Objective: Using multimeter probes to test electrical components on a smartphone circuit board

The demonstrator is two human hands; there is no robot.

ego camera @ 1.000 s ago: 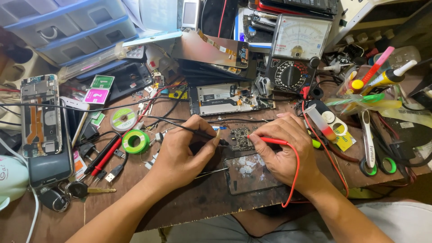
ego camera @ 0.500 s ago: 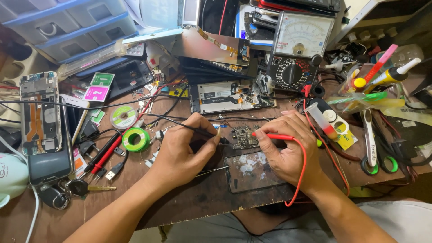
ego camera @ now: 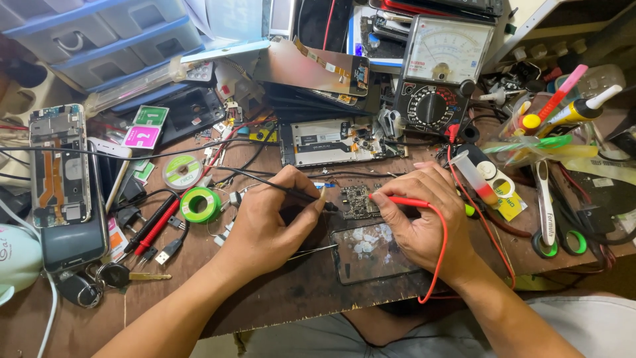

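A small circuit board (ego camera: 358,201) lies on the wooden bench between my hands. My left hand (ego camera: 271,222) pinches a black test probe (ego camera: 301,195) whose tip touches the board's left edge. My right hand (ego camera: 421,215) grips a red test probe (ego camera: 405,201) with its tip at the board's right edge; its red lead loops down around my wrist. An analog multimeter (ego camera: 438,66) stands behind, with the leads running to it. A glass phone panel (ego camera: 371,250) lies just below the board.
An opened phone frame (ego camera: 334,142) lies behind the board. Green tape rolls (ego camera: 200,204), opened phones (ego camera: 58,166), keys (ego camera: 122,277) and cables crowd the left. Scissors (ego camera: 544,219), glue bottles (ego camera: 576,113) and a syringe (ego camera: 474,176) sit at the right. Blue drawers (ego camera: 99,33) stand at back left.
My right hand has brought the red probe tip leftward onto the board's right edge. My left hand and the black probe have barely moved.
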